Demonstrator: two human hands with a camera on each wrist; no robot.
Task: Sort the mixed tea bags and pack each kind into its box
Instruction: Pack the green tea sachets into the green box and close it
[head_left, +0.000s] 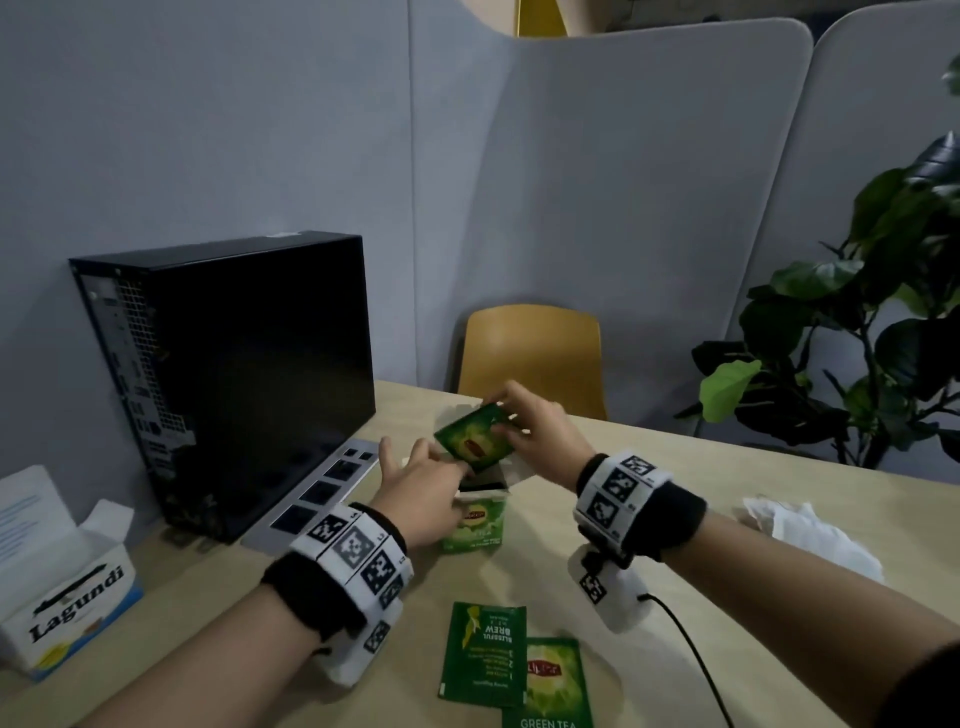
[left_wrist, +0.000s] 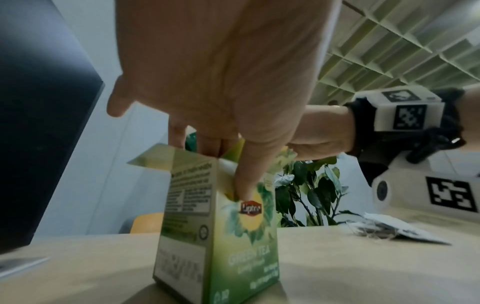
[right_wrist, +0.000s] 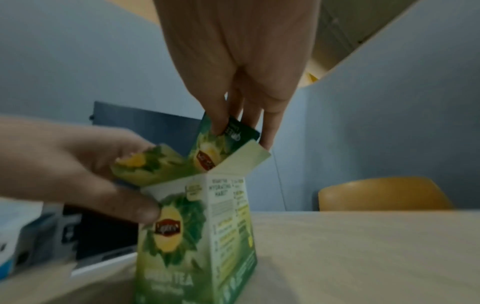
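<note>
A green tea box (head_left: 474, 526) stands open on the table. My left hand (head_left: 431, 470) grips its top; in the right wrist view the left thumb (right_wrist: 140, 209) presses the box (right_wrist: 197, 236) front while its fingers hold the lid flap (right_wrist: 148, 164) back. My right hand (head_left: 506, 415) pinches a green tea sachet (head_left: 474, 440), tilted, right over the box mouth; its lower corner dips into the opening (right_wrist: 207, 156). Two more green sachets (head_left: 484, 656) (head_left: 553, 686) lie flat at the near table edge. The inside of the box is hidden.
A pile of white tea bags (head_left: 810, 530) lies at the right. A white Lagundi box (head_left: 67, 587) stands open at the left. A black computer tower (head_left: 228, 374) and a laptop (head_left: 322, 493) sit behind the left hand. A yellow chair (head_left: 530, 358) and a plant (head_left: 857, 338) stand beyond the table.
</note>
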